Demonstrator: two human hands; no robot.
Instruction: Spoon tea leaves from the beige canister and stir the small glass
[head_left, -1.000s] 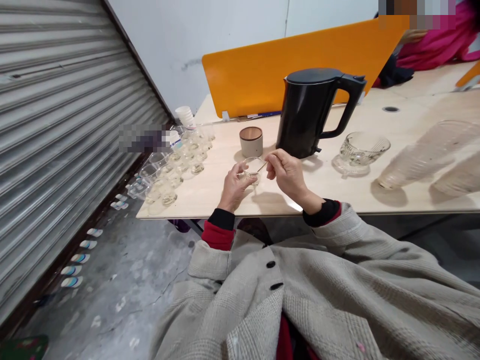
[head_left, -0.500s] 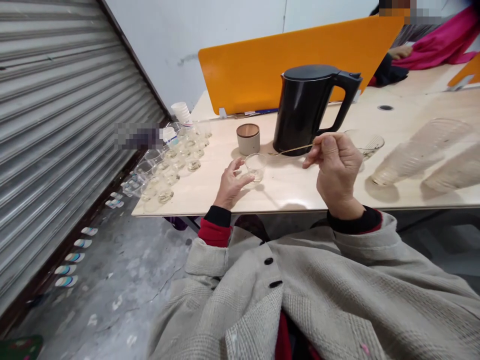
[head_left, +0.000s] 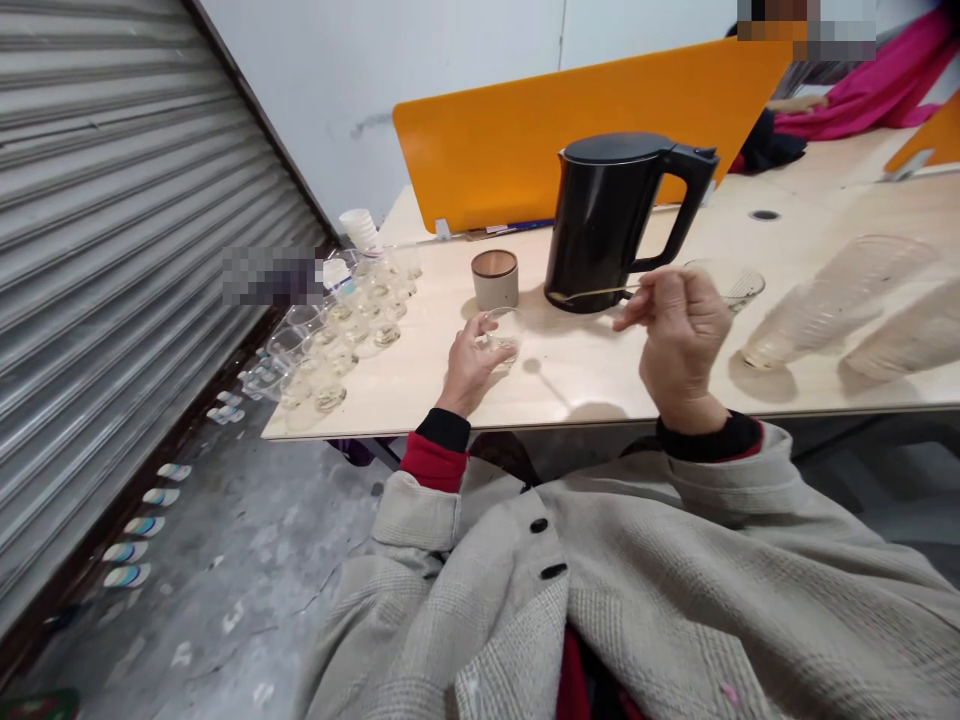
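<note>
My left hand is wrapped round a small clear plastic cup near the table's front edge, with a little dark matter at its bottom. In my right hand a thin gold spoon is pinched, its bowl pointing left in front of the black kettle. Just behind the cup stands a grey canister with a brown top. Beyond my right hand is a clear container with dark bits inside, partly hidden by the hand.
Several clear cups crowd the table's left end, beside stacked white cups. Nested clear cups lie at the right. An orange divider stands behind the kettle. Across the table, a person handles pink cloth.
My left hand has closed further round the cup and shifted it slightly left. The spoon in my right hand has moved a little right and up, away from the cup.
</note>
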